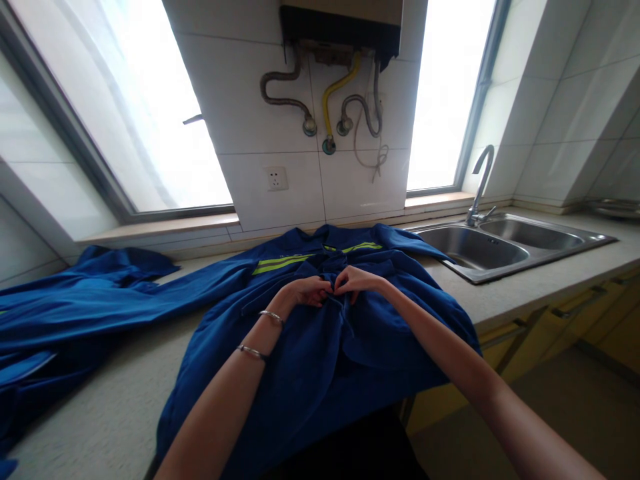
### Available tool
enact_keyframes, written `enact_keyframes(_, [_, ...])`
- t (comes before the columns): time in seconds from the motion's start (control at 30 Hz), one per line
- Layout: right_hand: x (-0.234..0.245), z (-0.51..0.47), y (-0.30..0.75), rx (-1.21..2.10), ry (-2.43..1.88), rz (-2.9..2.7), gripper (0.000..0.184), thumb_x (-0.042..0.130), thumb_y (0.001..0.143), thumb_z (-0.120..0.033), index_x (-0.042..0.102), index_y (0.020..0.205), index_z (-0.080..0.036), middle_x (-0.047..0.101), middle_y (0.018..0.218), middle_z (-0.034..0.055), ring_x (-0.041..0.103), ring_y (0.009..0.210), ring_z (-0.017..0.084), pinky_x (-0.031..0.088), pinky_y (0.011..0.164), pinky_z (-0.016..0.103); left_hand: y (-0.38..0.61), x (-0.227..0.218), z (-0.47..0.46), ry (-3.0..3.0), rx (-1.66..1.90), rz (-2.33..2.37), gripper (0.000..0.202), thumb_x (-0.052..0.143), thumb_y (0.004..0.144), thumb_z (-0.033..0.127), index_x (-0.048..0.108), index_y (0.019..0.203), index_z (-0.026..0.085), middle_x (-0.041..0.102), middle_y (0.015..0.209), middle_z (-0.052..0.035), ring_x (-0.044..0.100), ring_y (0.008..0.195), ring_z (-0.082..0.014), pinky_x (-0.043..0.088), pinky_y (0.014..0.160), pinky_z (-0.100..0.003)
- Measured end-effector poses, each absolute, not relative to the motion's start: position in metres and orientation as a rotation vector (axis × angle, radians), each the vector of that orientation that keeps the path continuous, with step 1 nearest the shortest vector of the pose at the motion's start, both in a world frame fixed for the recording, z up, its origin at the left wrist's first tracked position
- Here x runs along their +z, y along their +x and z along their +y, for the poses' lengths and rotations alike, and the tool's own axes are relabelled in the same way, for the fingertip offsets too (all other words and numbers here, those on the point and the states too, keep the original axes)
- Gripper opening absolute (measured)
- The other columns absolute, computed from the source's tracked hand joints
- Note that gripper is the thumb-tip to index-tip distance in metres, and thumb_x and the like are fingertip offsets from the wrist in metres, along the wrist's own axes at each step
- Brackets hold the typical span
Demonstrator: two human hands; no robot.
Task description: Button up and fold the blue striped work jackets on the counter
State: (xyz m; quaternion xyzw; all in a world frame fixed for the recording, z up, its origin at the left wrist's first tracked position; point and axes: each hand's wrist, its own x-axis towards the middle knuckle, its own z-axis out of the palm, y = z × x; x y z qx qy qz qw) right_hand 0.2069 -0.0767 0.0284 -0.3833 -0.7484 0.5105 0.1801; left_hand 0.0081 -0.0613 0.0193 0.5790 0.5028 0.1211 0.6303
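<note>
A blue work jacket [295, 353] with yellow-green reflective stripes is spread over the counter, its collar end toward the wall and its lower part hanging over the front edge. At the middle of its front opening, my left hand [313, 291] pinches the cloth. Close against it, my right hand [356, 280] also pinches the jacket's front edge, thumb and fingers together. The fingertips of both hands nearly meet. Whatever small part of the front edge lies between them is too small to make out. Two bracelets circle my left wrist.
More blue clothing [75, 300] lies at the left on the counter [125, 400]. A steel double sink [475, 257] with a tap [483, 187] is at the right, near one jacket sleeve. A water heater [343, 30] with hoses hangs on the wall above a socket [276, 178].
</note>
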Motion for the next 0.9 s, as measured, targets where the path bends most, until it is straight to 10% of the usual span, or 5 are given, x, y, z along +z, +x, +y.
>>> enact_keyframes(0.2, [0.023,-0.089,0.195,1.338,-1.251,-2.170,0.039,0.077,0.064,-0.049,0.066,0.073,-0.012,0.060,0.057,0.0000,0.061,0.053,0.013,0.050,0.039,0.017,0.007,0.012,-0.055,1.361,0.310,1.237,0.025,0.075,0.058,0.029,0.056,0.063,0.013,0.051,0.049,0.0029,0.047,0.043,-0.0089,0.043,0.045,-0.021])
enact_keyframes(0.9, [0.013,-0.083,0.204,1.316,-1.040,-2.112,0.021,0.074,0.064,-0.029,0.063,0.071,-0.011,0.050,0.053,-0.0066,0.049,0.048,0.006,0.045,0.045,0.016,-0.014,0.023,-0.066,1.678,0.422,0.960,0.037,0.077,0.062,0.039,0.072,0.086,0.012,0.062,0.071,-0.0022,0.056,0.060,-0.0108,0.047,0.052,-0.021])
